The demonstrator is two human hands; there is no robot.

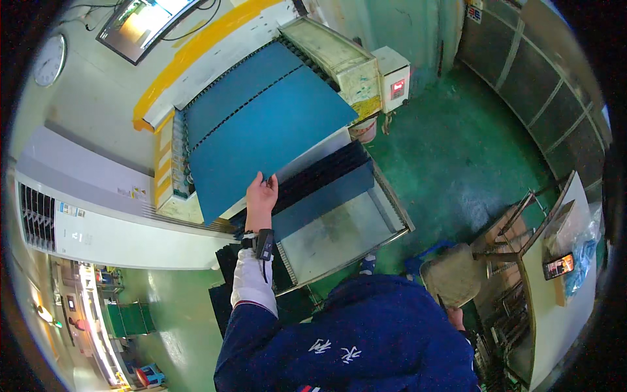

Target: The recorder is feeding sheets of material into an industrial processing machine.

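My left hand (262, 194) reaches forward, fingers apart and slightly curled, at the near edge of a large blue sheet (281, 121). Whether the fingertips touch the sheet cannot be made out. The sheet lies on a roller conveyor machine (181, 153), with a second blue sheet (225, 88) behind it. A wrist device (264, 244) is strapped above my left hand. Below the conveyor stands a rack (400, 230) with several dark upright panels (317, 179). My right hand (456, 318) hangs low at my right side, its fingers mostly hidden; a thin dark thing (441, 302) shows beside it.
A control box (394, 81) with a red display stands at the conveyor's right end. A white air conditioner (117, 219) is on the left. To the right are a stool (450, 274) and a table (562, 333) bearing a phone (558, 266). A screen (140, 29) hangs at upper left.
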